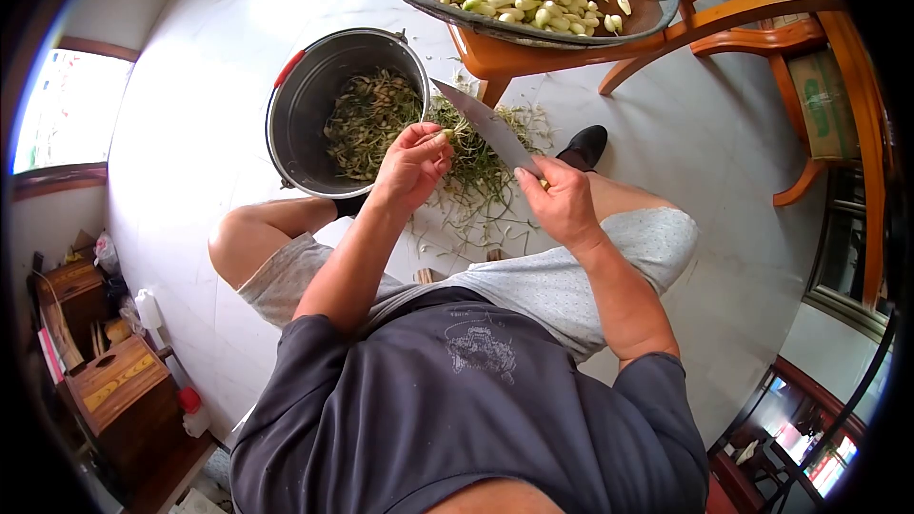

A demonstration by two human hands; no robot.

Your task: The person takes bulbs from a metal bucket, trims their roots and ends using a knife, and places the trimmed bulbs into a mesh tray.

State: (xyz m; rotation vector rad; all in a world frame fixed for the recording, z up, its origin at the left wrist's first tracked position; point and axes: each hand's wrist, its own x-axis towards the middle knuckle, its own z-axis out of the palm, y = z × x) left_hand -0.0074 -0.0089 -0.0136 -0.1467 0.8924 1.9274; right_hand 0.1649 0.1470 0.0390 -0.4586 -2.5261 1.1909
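Observation:
My left hand [416,162] is closed in a pinch on a small pale green bulb [445,135] above the right rim of a metal bucket [286,148]. My right hand [562,200] is wrapped round the handle of a large knife [490,128], whose blade points up and left, its tip near the bucket rim. Trimmings [376,119] lie inside the bucket. More green stems and roots [486,171] are heaped on the floor beneath the knife and my left hand.
At the top, a round mesh basket [514,36] of peeled bulbs rests on a wooden chair [571,59]. My knees and a dark shoe [587,143] frame the heap. A wooden box [114,381] stands at the left, and a green-marked carton [824,105] at the right.

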